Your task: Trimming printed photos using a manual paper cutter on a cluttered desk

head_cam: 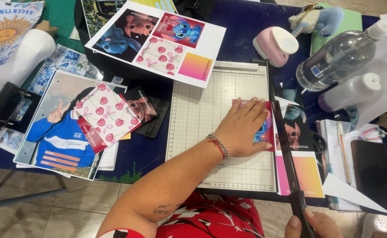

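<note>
Crowded tabletop [149, 154] leaves bare room only on the paper trimmer [198, 119] grid. Your left hand [242, 130] lies spread, pressing the cartoon print [267, 132] against the blade edge; your right hand [310, 224] apparently grips the blade handle [298, 207].

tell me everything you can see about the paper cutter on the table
The paper cutter is a pale, flat board printed with a fine grid and ruler marks along its lower edge, lying flat on the dark blue table. Its long black blade arm runs down the right side, lowered. The left hand presses a printed picture sheet against the board beside the blade; the right hand grips the arm's black handle.
</note>
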